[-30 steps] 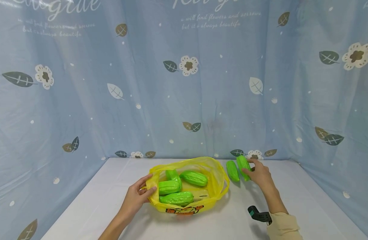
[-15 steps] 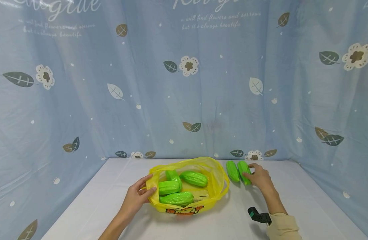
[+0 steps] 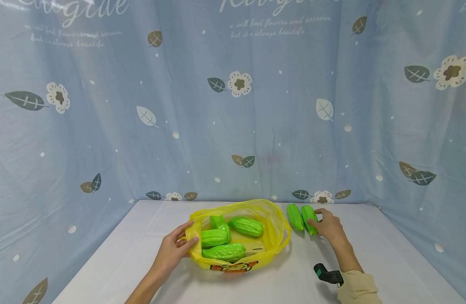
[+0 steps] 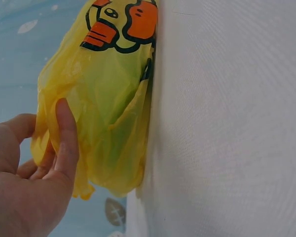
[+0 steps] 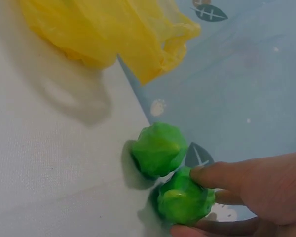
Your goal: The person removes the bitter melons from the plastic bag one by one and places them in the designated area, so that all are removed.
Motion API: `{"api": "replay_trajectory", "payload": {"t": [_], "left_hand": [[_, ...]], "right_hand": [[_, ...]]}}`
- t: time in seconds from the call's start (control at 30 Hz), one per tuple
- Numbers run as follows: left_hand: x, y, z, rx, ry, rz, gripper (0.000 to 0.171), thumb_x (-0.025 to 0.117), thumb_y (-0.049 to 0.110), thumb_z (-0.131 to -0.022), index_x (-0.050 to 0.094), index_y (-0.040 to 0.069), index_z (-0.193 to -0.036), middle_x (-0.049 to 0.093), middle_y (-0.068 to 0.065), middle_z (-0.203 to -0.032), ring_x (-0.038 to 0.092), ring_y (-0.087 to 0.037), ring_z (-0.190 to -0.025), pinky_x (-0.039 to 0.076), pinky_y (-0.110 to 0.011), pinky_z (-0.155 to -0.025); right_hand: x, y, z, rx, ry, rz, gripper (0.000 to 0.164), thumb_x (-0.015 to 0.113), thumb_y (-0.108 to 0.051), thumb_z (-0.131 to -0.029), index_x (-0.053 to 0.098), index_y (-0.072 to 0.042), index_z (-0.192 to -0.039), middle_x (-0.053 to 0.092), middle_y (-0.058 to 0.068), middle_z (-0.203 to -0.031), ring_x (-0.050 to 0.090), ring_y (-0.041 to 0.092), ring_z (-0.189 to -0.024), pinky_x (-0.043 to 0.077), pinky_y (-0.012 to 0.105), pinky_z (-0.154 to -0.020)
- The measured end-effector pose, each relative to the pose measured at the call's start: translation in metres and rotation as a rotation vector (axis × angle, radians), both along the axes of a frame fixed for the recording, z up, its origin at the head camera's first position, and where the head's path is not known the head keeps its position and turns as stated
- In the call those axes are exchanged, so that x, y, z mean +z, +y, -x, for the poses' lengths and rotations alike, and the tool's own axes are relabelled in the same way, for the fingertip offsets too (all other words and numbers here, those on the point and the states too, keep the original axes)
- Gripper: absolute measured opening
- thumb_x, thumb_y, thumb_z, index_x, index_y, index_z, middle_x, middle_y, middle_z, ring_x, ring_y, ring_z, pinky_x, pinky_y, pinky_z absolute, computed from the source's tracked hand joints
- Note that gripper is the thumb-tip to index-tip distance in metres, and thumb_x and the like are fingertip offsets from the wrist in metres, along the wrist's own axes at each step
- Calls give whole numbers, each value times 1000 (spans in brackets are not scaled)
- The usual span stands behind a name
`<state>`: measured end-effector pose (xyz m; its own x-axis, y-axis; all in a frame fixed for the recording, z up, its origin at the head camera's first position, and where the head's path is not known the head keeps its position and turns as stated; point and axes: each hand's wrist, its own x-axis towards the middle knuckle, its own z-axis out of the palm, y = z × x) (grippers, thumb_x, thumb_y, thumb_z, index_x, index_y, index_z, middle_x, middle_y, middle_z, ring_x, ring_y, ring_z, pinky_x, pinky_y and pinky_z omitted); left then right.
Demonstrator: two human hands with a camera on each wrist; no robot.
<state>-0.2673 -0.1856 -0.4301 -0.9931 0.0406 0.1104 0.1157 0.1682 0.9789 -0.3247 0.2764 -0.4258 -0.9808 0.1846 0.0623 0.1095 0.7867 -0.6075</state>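
Note:
A yellow plastic bag (image 3: 272, 253) with an orange-and-black cartoon print lies with its mouth spread, several shiny green bitter melons inside, one bumpy melon (image 3: 224, 252) at the front. My left hand (image 3: 175, 244) pinches the bag's left rim between thumb and fingers; in the left wrist view the hand (image 4: 44, 173) has the thin plastic between its fingers. Right of the bag, two ridged bitter melons lie side by side on the table. My right hand (image 3: 329, 223) grips the right one, a bitter melon (image 5: 182, 202), with thumb and fingers on opposite sides. The other melon (image 3: 295, 217) lies just to its left.
A white-covered table (image 3: 286, 287) carries everything. Behind and on both sides hangs a blue curtain (image 3: 194, 126) with leaf and flower prints, close behind the melons. A black device (image 3: 328, 273) sits at the right wrist. A loop handle (image 3: 285, 236) sticks out on the bag's right.
My right hand has brought its bitter melon slightly down and toward me, so it lies beside the other one. It barely moves in the last half second. The left hand and bag stay put.

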Motion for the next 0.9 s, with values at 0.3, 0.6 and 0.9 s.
{"api": "replay_trajectory", "payload": {"t": [0.3, 0.6, 0.9], "left_hand": [[0, 0, 0, -7, -2, -6, 61, 74, 23, -88, 50, 16, -144, 56, -19, -139, 69, -25, -105, 62, -30, -68], [-1, -1, 1, -15, -4, -11, 63, 75, 24, -87, 49, 16, -144, 55, -19, -140, 68, -26, -106, 62, -30, -69], [-1, -1, 1, -18, -5, -14, 64, 74, 23, -88, 48, 14, -145, 55, -19, -141, 68, -26, -108, 62, -30, -69]], "right_hand": [[1, 0, 0, -17, -19, -2, 59, 64, -25, -94, 44, 10, -136, 63, 35, -110, 65, 17, -61, 55, 33, -57], [7, 1, 1, -26, -35, -33, 59, 63, -29, -94, 46, 9, -136, 62, 34, -114, 67, 32, -83, 58, 41, -64], [16, 3, -4, -38, -43, -112, 61, 62, -35, -94, 47, 7, -137, 61, 33, -120, 61, 47, -100, 54, 54, -74]]}}
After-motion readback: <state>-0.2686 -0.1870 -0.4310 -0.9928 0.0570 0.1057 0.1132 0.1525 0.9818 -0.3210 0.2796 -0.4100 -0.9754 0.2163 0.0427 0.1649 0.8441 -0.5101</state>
